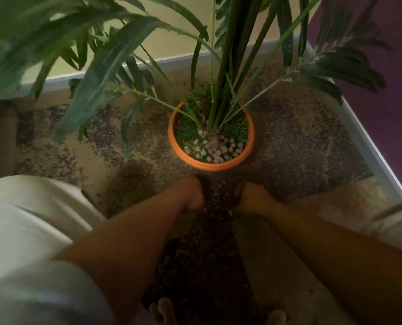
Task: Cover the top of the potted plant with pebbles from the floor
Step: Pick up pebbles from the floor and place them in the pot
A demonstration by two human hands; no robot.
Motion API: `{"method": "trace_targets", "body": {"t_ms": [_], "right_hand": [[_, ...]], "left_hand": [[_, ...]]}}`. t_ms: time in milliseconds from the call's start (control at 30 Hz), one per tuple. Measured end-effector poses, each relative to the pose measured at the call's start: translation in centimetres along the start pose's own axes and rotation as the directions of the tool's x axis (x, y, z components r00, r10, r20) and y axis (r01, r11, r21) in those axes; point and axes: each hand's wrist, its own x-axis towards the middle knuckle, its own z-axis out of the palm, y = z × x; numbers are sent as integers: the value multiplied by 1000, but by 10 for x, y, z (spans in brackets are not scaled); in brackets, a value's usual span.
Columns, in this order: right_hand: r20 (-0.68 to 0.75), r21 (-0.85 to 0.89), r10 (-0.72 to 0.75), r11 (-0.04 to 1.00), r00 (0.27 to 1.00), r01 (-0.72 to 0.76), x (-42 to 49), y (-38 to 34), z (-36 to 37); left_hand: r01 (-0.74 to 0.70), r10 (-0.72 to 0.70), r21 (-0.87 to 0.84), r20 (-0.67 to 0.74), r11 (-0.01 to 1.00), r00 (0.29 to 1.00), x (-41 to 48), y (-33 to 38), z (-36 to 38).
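An orange pot [179,146] stands on the floor in the corner, holding a tall plant [228,66] with long green leaves. Green grass-like filling shows inside the pot, and light pebbles [216,146] cover only its near half. On the floor just in front of the pot lies a dark patch with loose pebbles [215,199]. My left hand [191,193] and my right hand [251,197] rest on either side of this patch. Their fingers curl down into the pebbles. Both hands are blurred and the fingertips are hidden.
The speckled floor [300,141] meets a white skirting board [359,137], a yellow wall behind and a purple wall on the right. Leaves [97,73] hang over the left of the view. My knees in light shorts [31,219] flank my arms, and bare toes [162,310] show below.
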Motion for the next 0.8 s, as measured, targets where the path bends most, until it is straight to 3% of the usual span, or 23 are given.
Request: {"method": "trace_targets", "body": {"t_ms": [100,167,367,533,800], "right_hand": [[-54,126,69,990,996,-62,8,4,37],[-92,230,110,969,990,-87,12,5,56],[-200,272,140,959,970,-82,22,-2,81],[-245,274,25,961,969,45,23,-7,81],[-258,283,50,959,965,27,30,-8,72]], "left_hand": [[-1,14,46,-279,999,960,17,-12,25],[-37,41,15,-344,999,938,23,-12,37],[-197,210,75,-321,978,924,42,-1,49],[-241,245,51,-318,969,916,50,4,46],[-232,199,-73,-307,970,930,51,4,45]]}}
